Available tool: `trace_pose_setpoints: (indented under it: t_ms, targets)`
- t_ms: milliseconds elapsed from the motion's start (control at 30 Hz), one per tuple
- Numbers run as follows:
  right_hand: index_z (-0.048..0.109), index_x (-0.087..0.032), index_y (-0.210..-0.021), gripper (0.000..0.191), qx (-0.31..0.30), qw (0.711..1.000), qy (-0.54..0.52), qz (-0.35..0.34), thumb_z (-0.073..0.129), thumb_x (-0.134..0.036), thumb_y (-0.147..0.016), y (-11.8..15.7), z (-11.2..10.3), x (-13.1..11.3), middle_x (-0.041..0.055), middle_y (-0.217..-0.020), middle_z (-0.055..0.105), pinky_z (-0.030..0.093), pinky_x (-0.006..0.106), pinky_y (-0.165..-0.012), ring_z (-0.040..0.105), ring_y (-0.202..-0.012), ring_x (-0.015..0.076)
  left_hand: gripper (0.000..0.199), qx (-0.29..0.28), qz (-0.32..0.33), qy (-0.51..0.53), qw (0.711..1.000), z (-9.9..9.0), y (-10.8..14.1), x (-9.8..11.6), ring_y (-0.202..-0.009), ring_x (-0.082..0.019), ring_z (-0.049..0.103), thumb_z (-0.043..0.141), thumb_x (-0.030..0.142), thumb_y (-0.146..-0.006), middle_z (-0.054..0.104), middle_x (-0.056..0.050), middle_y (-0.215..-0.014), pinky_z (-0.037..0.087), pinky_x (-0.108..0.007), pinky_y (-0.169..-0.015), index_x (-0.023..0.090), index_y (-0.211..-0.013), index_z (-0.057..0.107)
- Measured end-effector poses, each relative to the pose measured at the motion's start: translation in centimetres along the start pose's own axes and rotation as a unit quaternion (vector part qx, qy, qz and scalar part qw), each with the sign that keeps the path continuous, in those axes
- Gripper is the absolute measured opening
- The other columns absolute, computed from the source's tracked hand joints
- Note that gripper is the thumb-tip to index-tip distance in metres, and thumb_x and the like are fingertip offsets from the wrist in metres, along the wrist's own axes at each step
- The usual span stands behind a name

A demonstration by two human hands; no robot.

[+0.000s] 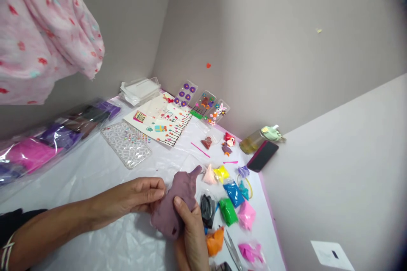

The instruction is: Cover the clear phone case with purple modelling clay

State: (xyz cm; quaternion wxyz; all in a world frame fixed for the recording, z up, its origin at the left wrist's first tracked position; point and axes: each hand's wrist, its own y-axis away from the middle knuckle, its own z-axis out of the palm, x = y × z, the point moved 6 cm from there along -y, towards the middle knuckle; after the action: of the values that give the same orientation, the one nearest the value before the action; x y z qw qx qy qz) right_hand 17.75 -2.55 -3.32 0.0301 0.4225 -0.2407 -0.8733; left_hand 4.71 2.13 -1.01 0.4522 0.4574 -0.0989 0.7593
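A large flattened lump of mauve modelling clay is held up over the table, with a narrow tail sticking out at its upper right. My right hand grips it from the right side, thumb pressed on top and the other fingers underneath. At the clay's left edge, my left hand has its thumb and fingers pinched together on it. A small dark mark shows near the clay's bottom end. Close by on the right lie bags of black clay, green clay and orange clay.
Scissors lie at the lower right. Pink modelling tools, a phone and a jar sit farther back. Decorated clear cases lean on the wall beside a drawn card. A gem sheet and bagged clay packs are left.
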Motion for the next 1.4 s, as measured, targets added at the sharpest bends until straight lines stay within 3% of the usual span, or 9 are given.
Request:
trace_pose_setpoints:
  t_ms: [167, 400, 933, 1100, 1400]
  targets:
    - [0.075, -0.019, -0.093, 0.04, -0.003, 1.0, 0.001, 0.001, 0.095, -0.031, -0.06, 0.03, -0.22, 0.14, 0.0, -0.079, 0.076, 0.059, 0.034, -0.075, 0.069, -0.071, 0.019, 0.042, -0.001, 0.03, -0.023, 0.999, -0.09, -0.02, 0.36, -0.071, -0.013, 0.047, 0.081, 0.05, -0.081, 0.055, 0.004, -0.075, 0.039, -0.024, -0.072, 0.017, -0.082, 0.056]
    - [0.075, -0.018, -0.092, 0.041, 0.006, 1.0, 0.0, -0.008, 0.094, -0.034, -0.059, 0.14, 0.2, -0.25, 0.0016, -0.08, 0.076, 0.059, 0.034, -0.075, 0.068, -0.071, 0.0193, 0.045, 0.009, -0.001, -0.009, 1.0, 0.13, 0.22, 0.32, -0.072, -0.014, 0.051, 0.07, 0.06, -0.087, 0.058, 0.002, -0.075, 0.043, -0.027, -0.077, 0.018, -0.081, 0.055]
    - [0.075, -0.018, -0.092, 0.037, 0.023, 0.999, -0.01, -0.021, 0.093, -0.03, -0.062, 0.32, -0.07, -0.25, -0.0004, -0.078, 0.074, 0.057, 0.029, -0.072, 0.065, -0.069, 0.0157, 0.035, -0.035, 0.035, -0.055, 0.997, -0.47, -0.12, 0.15, -0.074, -0.013, 0.046, 0.083, 0.041, -0.078, 0.056, 0.004, -0.078, 0.033, -0.023, -0.068, 0.018, -0.084, 0.058]
    - [0.074, -0.018, -0.089, 0.043, 0.035, 0.999, -0.002, -0.006, 0.096, -0.033, -0.055, 0.21, -0.05, -0.28, -0.0005, -0.075, 0.073, 0.058, 0.031, -0.071, 0.064, -0.067, 0.0164, 0.038, -0.032, 0.025, -0.046, 0.998, -0.42, -0.12, 0.23, -0.074, -0.014, 0.048, 0.08, 0.048, -0.08, 0.059, 0.003, -0.078, 0.034, -0.025, -0.07, 0.018, -0.085, 0.058]
    - [0.074, -0.018, -0.091, 0.041, 0.01, 1.0, 0.007, 0.006, 0.094, -0.033, -0.059, 0.48, 0.39, -0.18, 0.0002, -0.078, 0.076, 0.058, 0.033, -0.074, 0.068, -0.07, 0.0185, 0.04, 0.013, 0.022, -0.047, 0.999, -0.08, 0.26, 0.69, -0.073, -0.015, 0.048, 0.073, 0.056, -0.083, 0.055, 0.004, -0.075, 0.039, -0.026, -0.073, 0.02, -0.082, 0.056]
